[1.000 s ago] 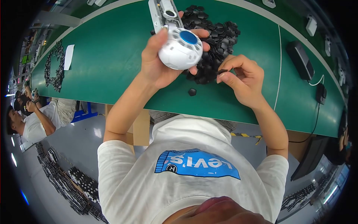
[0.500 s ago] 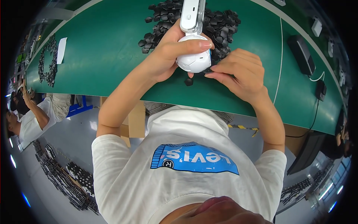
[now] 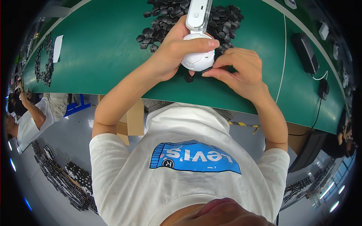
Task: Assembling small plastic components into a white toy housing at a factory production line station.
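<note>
Black pentagonal piece (image 3: 189,78): loose on green table (image 3: 113,56), seven o'clock from white ball (image 3: 196,61). Right hand (image 3: 241,68): at four o'clock, narrowly pinching second black piece (image 3: 207,69) against ball's five-o'clock edge; presumably light, stiff, best taken by rim. White ball: above table, clasped in left hand (image 3: 180,47), thumb across; likely rigid, slippery, best cupped. White handle (image 3: 197,15): twelve o'clock. Black pile (image 3: 227,28): beyond, ten to two.

The left hand (image 3: 175,49) covers part of the white ball (image 3: 196,62), most of its fingers behind it. Above that hand, the white handle (image 3: 197,16) runs off the top edge. The right hand (image 3: 243,67) mostly hides a black piece (image 3: 207,69).
</note>
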### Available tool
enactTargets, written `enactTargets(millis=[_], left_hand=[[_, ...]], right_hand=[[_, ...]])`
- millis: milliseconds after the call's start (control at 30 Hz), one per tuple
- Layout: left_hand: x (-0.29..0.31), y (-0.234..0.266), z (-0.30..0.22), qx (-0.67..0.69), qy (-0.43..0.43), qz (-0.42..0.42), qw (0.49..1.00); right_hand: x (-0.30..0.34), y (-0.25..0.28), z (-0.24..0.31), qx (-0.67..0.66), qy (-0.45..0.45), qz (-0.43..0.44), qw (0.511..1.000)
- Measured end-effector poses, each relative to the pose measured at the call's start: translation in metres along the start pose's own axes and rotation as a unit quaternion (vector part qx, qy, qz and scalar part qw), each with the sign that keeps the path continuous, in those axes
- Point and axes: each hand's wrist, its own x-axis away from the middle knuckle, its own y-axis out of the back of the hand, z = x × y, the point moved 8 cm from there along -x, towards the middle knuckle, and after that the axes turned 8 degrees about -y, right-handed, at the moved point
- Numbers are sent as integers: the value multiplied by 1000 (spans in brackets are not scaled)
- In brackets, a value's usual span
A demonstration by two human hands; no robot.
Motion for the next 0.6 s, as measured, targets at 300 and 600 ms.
enactTargets(millis=[300,600], left_hand=[[0,-4,3,-38,1,-11,999],[-2,-8,3,20,-34,12,999]], right_hand=[[5,-1,3,60,91,19,994],[0,4,3,18,70,-31,997]])
